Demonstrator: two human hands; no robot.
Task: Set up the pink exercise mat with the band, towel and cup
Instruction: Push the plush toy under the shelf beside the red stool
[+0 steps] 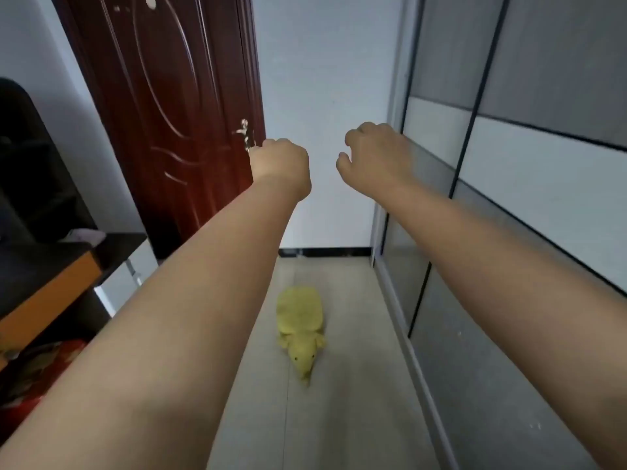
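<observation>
Hands: I see left hand [281, 166] fisted on nothing, right hand [375, 157] loosely curled and empty, both raised, mat unseen.

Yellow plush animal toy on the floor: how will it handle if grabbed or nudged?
The yellow plush animal toy looks like soft, stuffed fabric, so it is probably light and would sag if lifted by one end. It lies flat and low on the pale tiled floor, so it should not roll or tip. A nudge would likely slide it, since the tiles look smooth.
</observation>
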